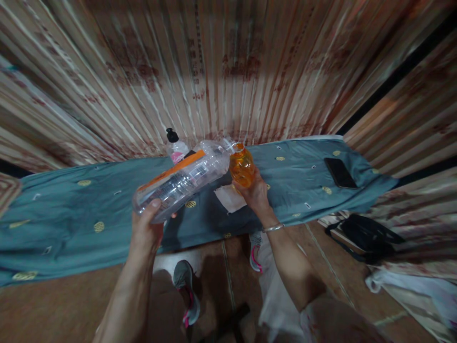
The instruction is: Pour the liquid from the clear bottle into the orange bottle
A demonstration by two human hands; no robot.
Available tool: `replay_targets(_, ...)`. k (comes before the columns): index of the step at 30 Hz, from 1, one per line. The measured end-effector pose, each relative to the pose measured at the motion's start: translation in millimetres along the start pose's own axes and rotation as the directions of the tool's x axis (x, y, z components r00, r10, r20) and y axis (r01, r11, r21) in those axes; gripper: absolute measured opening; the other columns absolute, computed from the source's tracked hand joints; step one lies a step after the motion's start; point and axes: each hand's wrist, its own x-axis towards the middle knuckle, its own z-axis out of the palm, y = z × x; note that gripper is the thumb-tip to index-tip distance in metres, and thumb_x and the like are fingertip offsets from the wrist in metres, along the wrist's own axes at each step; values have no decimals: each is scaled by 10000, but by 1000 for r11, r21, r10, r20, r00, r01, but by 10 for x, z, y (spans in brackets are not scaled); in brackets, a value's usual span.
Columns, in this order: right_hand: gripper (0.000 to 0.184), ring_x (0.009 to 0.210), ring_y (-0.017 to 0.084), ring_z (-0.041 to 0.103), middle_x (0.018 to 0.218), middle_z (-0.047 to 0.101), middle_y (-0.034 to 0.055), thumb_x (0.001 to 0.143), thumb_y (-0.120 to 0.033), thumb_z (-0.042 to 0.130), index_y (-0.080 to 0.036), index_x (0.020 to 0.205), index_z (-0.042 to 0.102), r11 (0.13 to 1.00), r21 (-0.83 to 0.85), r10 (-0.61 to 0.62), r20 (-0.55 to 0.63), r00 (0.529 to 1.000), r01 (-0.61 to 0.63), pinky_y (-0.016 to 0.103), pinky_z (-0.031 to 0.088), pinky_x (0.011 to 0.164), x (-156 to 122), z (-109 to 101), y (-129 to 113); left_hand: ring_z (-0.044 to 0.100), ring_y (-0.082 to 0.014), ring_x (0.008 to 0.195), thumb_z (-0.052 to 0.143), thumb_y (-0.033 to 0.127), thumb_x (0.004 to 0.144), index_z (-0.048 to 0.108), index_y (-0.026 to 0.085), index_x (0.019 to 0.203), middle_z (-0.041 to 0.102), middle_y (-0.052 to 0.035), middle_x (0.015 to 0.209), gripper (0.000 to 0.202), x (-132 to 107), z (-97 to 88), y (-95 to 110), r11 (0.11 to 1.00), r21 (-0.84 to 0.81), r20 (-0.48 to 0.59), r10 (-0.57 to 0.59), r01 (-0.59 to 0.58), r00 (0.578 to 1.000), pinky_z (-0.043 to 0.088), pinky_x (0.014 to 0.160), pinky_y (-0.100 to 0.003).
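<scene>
No words or numbers can be read: the label [174, 169] of the large clear bottle [216, 158] bears a barcode [200, 172] and illegibly small print; character-like markings [198, 59] on the far curtain [262, 102] are blurred.

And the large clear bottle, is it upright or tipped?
Tipped: the large clear bottle slants across the view, its neck right by the mouth of the orange bottle.

Three bottles [214, 162] [243, 167] [177, 148], two shoes [184, 276] [254, 252], one phone [340, 172], one bracelet [273, 228].
</scene>
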Motion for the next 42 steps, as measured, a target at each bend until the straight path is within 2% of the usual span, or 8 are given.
replay_targets(7, 863, 1387, 436, 830, 1502, 830, 230, 917, -536, 980, -190, 1621, 620, 998, -12, -53, 4, 999, 53, 676, 689, 1192, -18, 29, 70, 759, -199, 723, 1142, 458, 555, 842, 222, 1065, 876, -58, 1099, 637, 7, -40, 26, 1000, 17, 11, 5, -5, 1000, 582, 448, -268)
replay_targets(13, 880, 1405, 439, 816, 1516, 820, 225, 954, -619, 949, -214, 1656, 606, 998, -19, -58, -20, 998, 58, 680, 693, 1186, -39, 64, 114, 754, -211, 721, 1130, 444, 551, 877, 229, 1078, 878, -64, 1076, 623, 16, -39, 50, 999, 35, 8, 9, -9, 1000, 581, 425, -276)
replay_targets(18, 907, 1403, 462, 816, 1496, 821, 239, 930, -584, 988, -188, 1659, 622, 998, -26, -59, -26, 998, 59, 674, 694, 1181, -45, 69, 112, 742, -207, 709, 1111, 408, 549, 880, 249, 1073, 877, -52, 1075, 595, 12, -33, 52, 999, 36, -11, 18, -17, 1000, 580, 420, -274)
replay_targets(23, 919, 1370, 447, 831, 1471, 838, 214, 922, -598, 996, -204, 1664, 622, 999, -16, -46, -35, 998, 46, 669, 701, 1166, -54, 71, 105, 756, -212, 717, 1091, 355, 582, 857, 276, 1046, 872, -39, 1054, 526, -5, -38, 73, 999, 43, -4, 27, -27, 1000, 586, 450, -281)
replay_targets(33, 870, 1441, 445, 801, 1560, 806, 237, 969, -580, 926, -193, 1673, 593, 996, -13, -89, -23, 996, 89, 677, 676, 1218, -62, 53, 83, 719, -173, 600, 1081, 383, 541, 780, 240, 1087, 856, -16, 956, 639, 2, 22, 105, 996, 53, -17, 73, -72, 997, 563, 399, -245)
replay_targets(38, 869, 1441, 462, 800, 1533, 805, 272, 988, -583, 923, -145, 1663, 596, 999, -18, -46, -28, 999, 45, 692, 658, 1238, -59, 37, -8, 700, -158, 578, 1083, 397, 547, 796, 228, 1081, 854, -12, 926, 630, -13, 38, 104, 995, 51, -34, 82, -80, 996, 564, 398, -232)
replay_targets(42, 879, 1427, 456, 808, 1522, 817, 251, 960, -538, 967, -159, 1664, 603, 999, -16, -28, -7, 1000, 28, 685, 665, 1228, -50, 18, -49, 725, -163, 613, 1093, 388, 539, 788, 232, 1084, 867, -13, 958, 643, -13, 33, 105, 996, 52, -34, 80, -79, 996, 567, 411, -219)
